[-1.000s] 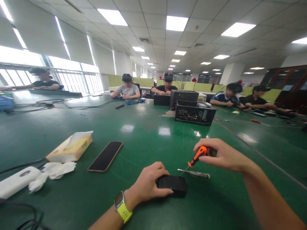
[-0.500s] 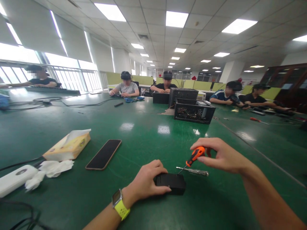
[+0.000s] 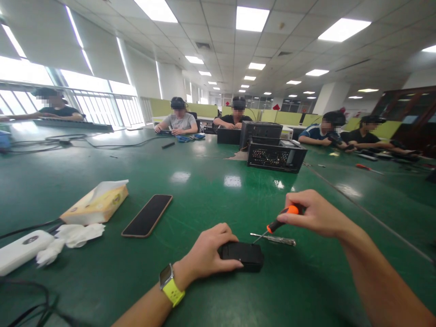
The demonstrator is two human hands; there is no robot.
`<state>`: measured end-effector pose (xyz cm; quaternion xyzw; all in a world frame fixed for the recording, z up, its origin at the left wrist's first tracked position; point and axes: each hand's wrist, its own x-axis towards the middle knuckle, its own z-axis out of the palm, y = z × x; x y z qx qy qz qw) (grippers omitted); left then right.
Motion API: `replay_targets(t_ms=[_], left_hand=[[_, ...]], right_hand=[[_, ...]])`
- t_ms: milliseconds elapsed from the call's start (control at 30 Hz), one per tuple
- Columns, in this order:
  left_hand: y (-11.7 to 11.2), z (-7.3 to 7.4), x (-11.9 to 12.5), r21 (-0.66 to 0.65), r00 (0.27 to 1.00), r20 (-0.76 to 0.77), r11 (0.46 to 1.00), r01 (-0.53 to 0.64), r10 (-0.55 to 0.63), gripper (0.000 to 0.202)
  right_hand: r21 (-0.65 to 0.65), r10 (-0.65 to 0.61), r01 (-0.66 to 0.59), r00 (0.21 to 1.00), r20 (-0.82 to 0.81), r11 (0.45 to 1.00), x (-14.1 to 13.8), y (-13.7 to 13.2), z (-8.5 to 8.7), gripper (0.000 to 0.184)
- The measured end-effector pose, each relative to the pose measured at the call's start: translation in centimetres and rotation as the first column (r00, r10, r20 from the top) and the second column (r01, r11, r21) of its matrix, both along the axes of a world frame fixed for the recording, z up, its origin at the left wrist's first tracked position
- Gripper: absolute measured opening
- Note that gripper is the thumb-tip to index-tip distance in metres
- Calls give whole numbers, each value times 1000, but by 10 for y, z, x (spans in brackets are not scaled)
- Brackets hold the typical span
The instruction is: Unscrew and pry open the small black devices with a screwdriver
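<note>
Basically, green table [image 3: 204, 200], ceiling lights [image 3: 252, 19] on; L grip [image 3: 209, 252] clasps blk box [image 3: 250, 256], R grip [image 3: 311, 213] pinches screwdriver [image 3: 273, 226].

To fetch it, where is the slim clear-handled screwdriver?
In the head view, the slim screwdriver lies right of centre, beyond the right end of the black rectangular box.

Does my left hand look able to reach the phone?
Probably yes: nothing lies between your left hand and the phone, though it would likely have to release the black box first.
</note>
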<state>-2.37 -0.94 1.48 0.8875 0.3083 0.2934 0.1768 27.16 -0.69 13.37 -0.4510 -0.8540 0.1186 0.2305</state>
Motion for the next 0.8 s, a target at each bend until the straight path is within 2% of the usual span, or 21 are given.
replay_targets(t_ms=[67, 200, 333, 467, 633, 800], left_hand=[[0, 0, 0, -6, 1000, -1, 1000, -2, 2, 41], [0, -1, 0, -17, 1000, 6, 1000, 3, -3, 42], [0, -1, 0, -16, 1000, 7, 1000, 5, -5, 43], [1, -1, -1, -10, 1000, 9, 1000, 12, -11, 44], [0, -1, -1, -10, 1000, 4, 1000, 8, -8, 44], [0, -1, -1, -9, 1000, -4, 1000, 12, -12, 45]], right_hand=[[16, -47, 47, 999, 3, 999, -1, 2, -1, 43], [-32, 43, -45, 998, -56, 998, -4, 0, 2, 20], [49, 26, -18, 985, -172, 999, -6, -3, 2, 20], [53, 133, -123, 954, -270, 991, -15, -4, -4, 17], [85, 217, -201, 936, -279, 976, -27, -4, -10, 13], [88, 210, -193, 935, -284, 977, -29, -2, -12, 13]])
